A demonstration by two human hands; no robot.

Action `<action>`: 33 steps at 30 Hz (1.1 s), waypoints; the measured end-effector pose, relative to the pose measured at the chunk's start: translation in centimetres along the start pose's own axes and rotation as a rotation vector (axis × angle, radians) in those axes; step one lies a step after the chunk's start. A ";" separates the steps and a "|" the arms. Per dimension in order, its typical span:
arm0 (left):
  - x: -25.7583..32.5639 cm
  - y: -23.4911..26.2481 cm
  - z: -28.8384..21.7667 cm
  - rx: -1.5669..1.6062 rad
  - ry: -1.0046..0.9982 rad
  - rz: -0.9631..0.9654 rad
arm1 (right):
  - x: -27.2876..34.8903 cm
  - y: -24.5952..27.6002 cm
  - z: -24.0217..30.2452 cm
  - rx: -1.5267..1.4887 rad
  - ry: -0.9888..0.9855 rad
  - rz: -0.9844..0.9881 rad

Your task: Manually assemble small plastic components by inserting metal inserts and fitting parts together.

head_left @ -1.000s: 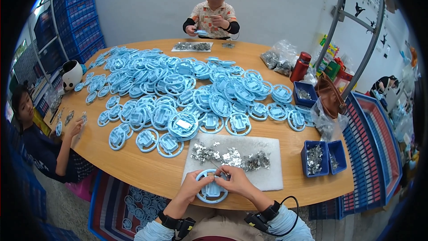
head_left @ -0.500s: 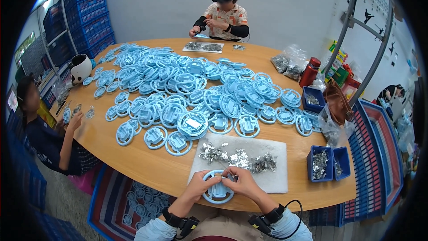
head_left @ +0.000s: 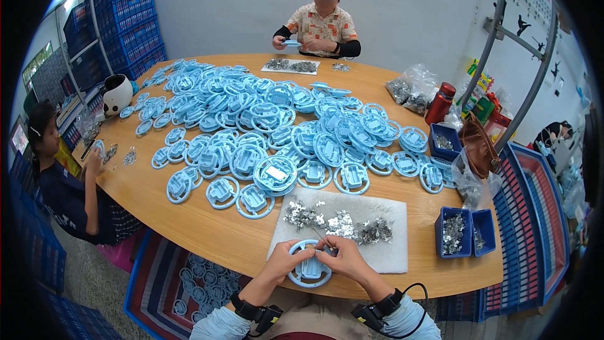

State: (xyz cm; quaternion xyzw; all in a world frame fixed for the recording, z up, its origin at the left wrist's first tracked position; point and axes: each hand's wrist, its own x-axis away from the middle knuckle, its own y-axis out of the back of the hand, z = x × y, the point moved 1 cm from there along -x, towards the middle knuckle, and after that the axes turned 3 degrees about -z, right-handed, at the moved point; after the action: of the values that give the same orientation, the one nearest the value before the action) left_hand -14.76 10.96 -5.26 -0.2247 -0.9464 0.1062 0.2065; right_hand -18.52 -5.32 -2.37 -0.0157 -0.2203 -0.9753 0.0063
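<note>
At the near table edge I hold a light blue plastic toy steering wheel (head_left: 310,269), its boxy centre facing up. My left hand (head_left: 280,262) is closed on the wheel's left rim, thumb on the upper part of its centre. My right hand (head_left: 350,260) is closed at the upper right, pinching a thin metal tool (head_left: 321,237) that slants up to the left; its fingers meet the wheel too. Whatever small part lies under the fingertips is hidden. Just beyond, small silvery metal pieces (head_left: 340,223) lie in loose heaps on a white foam mat (head_left: 392,253).
A large heap of blue wheels (head_left: 251,110) spreads across the wooden table (head_left: 182,226). Blue bins (head_left: 452,232) of metal pieces stand at right, near a red flask (head_left: 440,103). Co-workers sit opposite (head_left: 324,25) and at left (head_left: 69,182). A crate (head_left: 148,277) with wheels sits below left.
My hands keep nearly the same hold on the wheel. The person opposite has lifted the head and a blue wheel. At left, the co-worker's head and hands have shifted. The view has tilted slightly.
</note>
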 end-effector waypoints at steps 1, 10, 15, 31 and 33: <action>0.0 0.0 0.0 -0.002 -0.010 0.002 | 0.0 0.0 0.0 0.000 0.000 0.001; -0.1 0.0 -0.1 0.000 -0.031 0.013 | -0.2 0.0 -0.1 0.004 0.029 -0.031; 0.3 0.0 0.2 0.010 -0.038 0.013 | 0.2 0.2 0.8 0.002 0.005 -0.008; -2.0 0.9 -1.0 -0.254 -0.247 -0.138 | -3.0 0.1 -0.3 0.014 0.070 -0.025; -2.5 0.8 -1.0 -0.256 -0.305 -0.146 | -3.6 -0.2 -0.8 0.032 0.149 -0.070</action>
State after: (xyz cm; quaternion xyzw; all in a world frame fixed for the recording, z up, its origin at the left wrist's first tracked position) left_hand -12.01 10.58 -5.40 -0.1613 -0.9862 0.0029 0.0376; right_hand -14.98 -5.52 -3.30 0.0646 -0.2351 -0.9697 -0.0114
